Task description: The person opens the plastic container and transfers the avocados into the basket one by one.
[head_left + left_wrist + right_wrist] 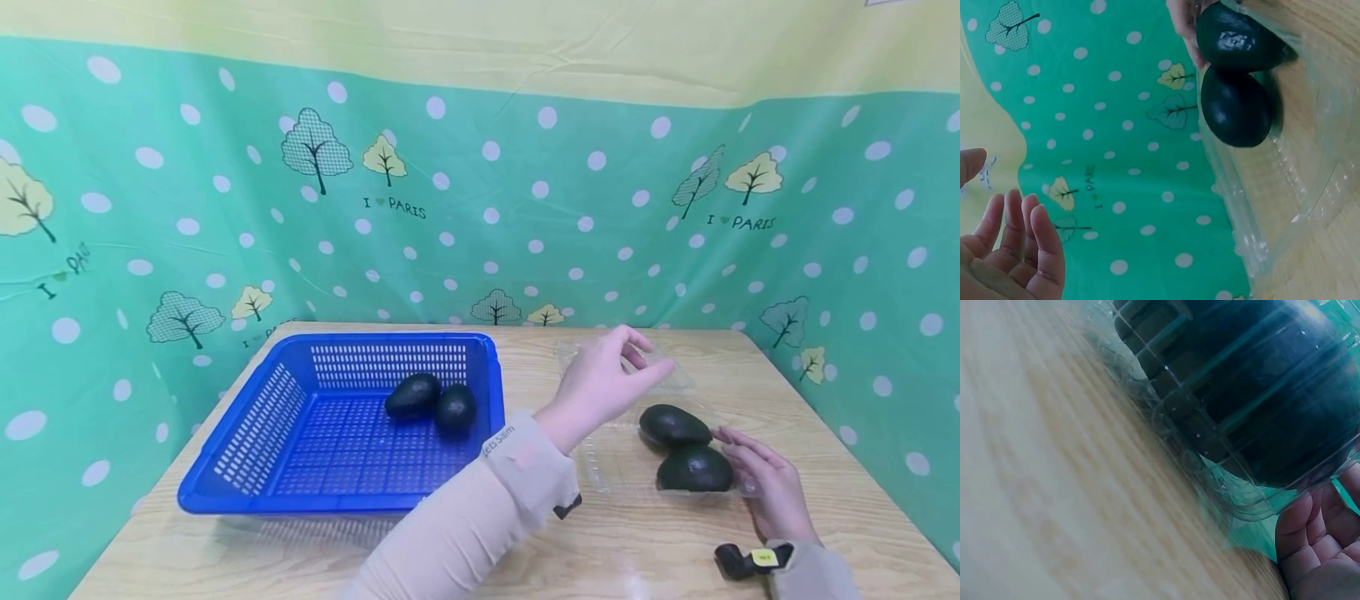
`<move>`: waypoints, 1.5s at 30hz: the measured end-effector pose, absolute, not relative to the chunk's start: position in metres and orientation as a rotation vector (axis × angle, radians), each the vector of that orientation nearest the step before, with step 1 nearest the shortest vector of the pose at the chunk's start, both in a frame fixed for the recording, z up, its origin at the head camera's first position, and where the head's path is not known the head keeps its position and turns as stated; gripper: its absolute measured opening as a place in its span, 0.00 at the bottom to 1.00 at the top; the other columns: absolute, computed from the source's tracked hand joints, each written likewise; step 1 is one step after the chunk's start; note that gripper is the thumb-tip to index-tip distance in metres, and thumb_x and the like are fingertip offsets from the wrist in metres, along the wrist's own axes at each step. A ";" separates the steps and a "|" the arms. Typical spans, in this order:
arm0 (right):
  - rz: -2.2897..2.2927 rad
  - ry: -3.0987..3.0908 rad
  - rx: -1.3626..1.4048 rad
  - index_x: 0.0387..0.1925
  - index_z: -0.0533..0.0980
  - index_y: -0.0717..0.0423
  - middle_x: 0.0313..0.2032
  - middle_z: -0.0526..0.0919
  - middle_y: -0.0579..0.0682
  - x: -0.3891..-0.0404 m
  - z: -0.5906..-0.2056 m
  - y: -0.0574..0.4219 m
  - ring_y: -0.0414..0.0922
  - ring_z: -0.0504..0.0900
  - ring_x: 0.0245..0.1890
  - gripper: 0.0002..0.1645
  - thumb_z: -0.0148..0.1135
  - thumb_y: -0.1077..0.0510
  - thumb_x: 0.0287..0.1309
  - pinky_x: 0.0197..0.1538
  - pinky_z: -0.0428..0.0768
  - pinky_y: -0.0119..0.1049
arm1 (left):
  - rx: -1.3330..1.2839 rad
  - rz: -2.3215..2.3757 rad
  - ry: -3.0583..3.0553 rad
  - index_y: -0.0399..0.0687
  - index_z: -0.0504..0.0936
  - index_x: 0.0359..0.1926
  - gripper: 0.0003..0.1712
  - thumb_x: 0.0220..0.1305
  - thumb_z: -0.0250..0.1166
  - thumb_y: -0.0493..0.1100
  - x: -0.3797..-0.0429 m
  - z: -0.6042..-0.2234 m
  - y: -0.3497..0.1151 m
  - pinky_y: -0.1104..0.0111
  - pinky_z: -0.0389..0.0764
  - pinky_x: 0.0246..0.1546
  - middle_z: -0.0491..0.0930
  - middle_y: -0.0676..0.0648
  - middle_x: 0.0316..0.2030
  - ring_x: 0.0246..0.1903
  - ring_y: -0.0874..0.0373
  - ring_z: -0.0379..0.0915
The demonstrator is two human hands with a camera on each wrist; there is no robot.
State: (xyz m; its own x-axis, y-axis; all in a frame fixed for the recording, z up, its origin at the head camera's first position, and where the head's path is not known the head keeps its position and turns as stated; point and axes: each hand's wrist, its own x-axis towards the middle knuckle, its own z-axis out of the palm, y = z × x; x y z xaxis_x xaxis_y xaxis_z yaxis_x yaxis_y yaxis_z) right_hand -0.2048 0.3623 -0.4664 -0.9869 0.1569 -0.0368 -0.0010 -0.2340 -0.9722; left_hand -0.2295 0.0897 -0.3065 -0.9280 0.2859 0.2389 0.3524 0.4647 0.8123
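Head view: basket [337,503] left, box [596,468] right, bench [528,367] strip between.
Basket: two avocados [412,396] toward right wall, bare mesh leftward.
Box: two more avocados [696,468], touching, at right end; bare floor to their left.
Left hand [611,383]: raised above box, fingers loosely bent, holding nothing.
Right hand [776,487]: against box's right end; pinching or merely touching, cannot tell.
Left wrist view: palm side, thumb apart from fingers [1047,250]; head shows the back.
Right wrist view: ribbed outer wall of box, fingertips [1297,515] at its edge.
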 end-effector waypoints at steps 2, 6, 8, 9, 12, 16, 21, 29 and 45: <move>2.390 -1.876 -0.195 0.51 0.83 0.40 0.43 0.87 0.30 -0.205 -0.466 0.362 0.29 0.83 0.37 0.16 0.59 0.61 0.67 0.20 0.68 0.21 | -0.574 -1.465 -2.639 0.63 0.78 0.46 0.17 0.61 0.65 0.63 -0.228 -0.308 0.092 0.74 0.73 0.30 0.80 0.64 0.34 0.32 0.70 0.74; 2.402 -1.875 -0.195 0.49 0.84 0.39 0.43 0.87 0.30 -0.204 -0.466 0.362 0.29 0.83 0.37 0.16 0.59 0.61 0.67 0.20 0.67 0.21 | -0.594 -1.403 -2.648 0.63 0.79 0.46 0.17 0.62 0.64 0.63 -0.226 -0.313 0.097 0.75 0.73 0.31 0.81 0.63 0.35 0.32 0.70 0.74; 2.406 -1.876 -0.197 0.48 0.84 0.39 0.43 0.87 0.30 -0.204 -0.466 0.362 0.29 0.83 0.37 0.16 0.59 0.61 0.67 0.20 0.68 0.21 | -0.608 -1.365 -2.647 0.63 0.79 0.46 0.17 0.62 0.64 0.63 -0.225 -0.316 0.100 0.76 0.72 0.31 0.81 0.63 0.35 0.32 0.70 0.73; 2.405 -1.877 -0.200 0.48 0.84 0.38 0.43 0.87 0.30 -0.204 -0.466 0.362 0.29 0.83 0.37 0.16 0.59 0.61 0.67 0.20 0.68 0.21 | -0.615 -1.346 -2.645 0.63 0.79 0.45 0.17 0.62 0.64 0.63 -0.224 -0.318 0.101 0.76 0.72 0.31 0.81 0.63 0.35 0.32 0.70 0.73; 2.393 -1.890 -0.217 0.50 0.83 0.38 0.43 0.87 0.29 -0.205 -0.465 0.362 0.29 0.83 0.37 0.16 0.60 0.60 0.67 0.20 0.68 0.21 | -0.631 -1.303 -2.647 0.64 0.78 0.45 0.17 0.61 0.63 0.64 -0.223 -0.323 0.103 0.77 0.71 0.31 0.80 0.65 0.36 0.33 0.70 0.73; 2.373 -1.914 -0.238 0.50 0.83 0.37 0.43 0.86 0.28 -0.206 -0.464 0.362 0.28 0.83 0.37 0.15 0.61 0.58 0.67 0.20 0.68 0.22 | -0.646 -1.261 -2.656 0.65 0.77 0.48 0.19 0.61 0.63 0.65 -0.222 -0.329 0.106 0.77 0.71 0.33 0.80 0.65 0.39 0.35 0.71 0.75; 2.361 -1.940 -0.247 0.47 0.84 0.35 0.42 0.86 0.28 -0.206 -0.464 0.362 0.28 0.82 0.36 0.14 0.61 0.58 0.66 0.21 0.67 0.22 | -0.651 -1.245 -2.676 0.66 0.77 0.51 0.21 0.61 0.63 0.65 -0.220 -0.336 0.111 0.77 0.72 0.34 0.80 0.65 0.42 0.37 0.72 0.77; 2.363 -1.942 -0.258 0.47 0.84 0.35 0.42 0.86 0.27 -0.205 -0.466 0.363 0.27 0.83 0.40 0.15 0.61 0.58 0.67 0.23 0.68 0.23 | -0.693 -1.200 -2.678 0.66 0.76 0.55 0.25 0.60 0.65 0.65 -0.217 -0.351 0.119 0.78 0.74 0.40 0.81 0.64 0.48 0.47 0.70 0.78; 2.374 -1.923 -0.240 0.49 0.84 0.36 0.43 0.86 0.28 -0.206 -0.466 0.363 0.27 0.82 0.38 0.15 0.60 0.59 0.67 0.23 0.68 0.23 | -0.716 -0.999 -2.740 0.65 0.70 0.66 0.35 0.62 0.61 0.68 -0.214 -0.379 0.131 0.73 0.75 0.55 0.74 0.61 0.63 0.63 0.62 0.70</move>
